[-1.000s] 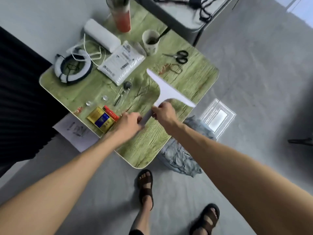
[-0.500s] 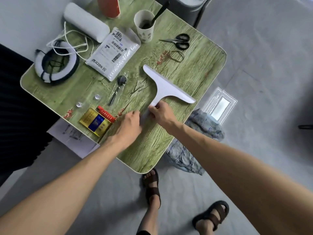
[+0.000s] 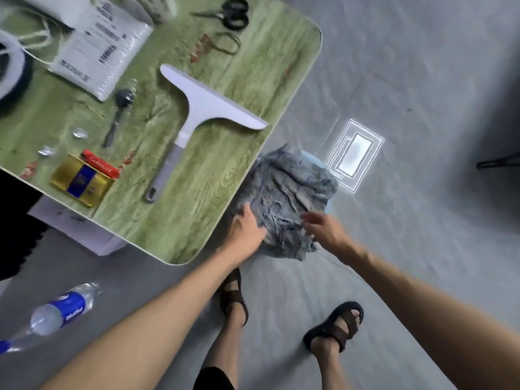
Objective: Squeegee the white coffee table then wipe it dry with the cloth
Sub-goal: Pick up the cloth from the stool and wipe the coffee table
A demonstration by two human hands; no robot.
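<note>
one squeegee (image 3: 197, 108) on the desk (image 3: 239, 80). one cloth (image 3: 287, 198), grey. two hands: left (image 3: 247, 229), right (image 3: 323, 229). one pair of scissors (image 3: 228, 14). one white mailer bag (image 3: 101, 52). one spoon (image 3: 119, 114). one gold packet (image 3: 80, 182), one red lighter (image 3: 100, 163). two small clear bits (image 3: 79, 133) (image 3: 46, 151). one plastic bottle (image 3: 56, 313) on the floor. two sandals (image 3: 233, 296) (image 3: 334, 325).
</note>
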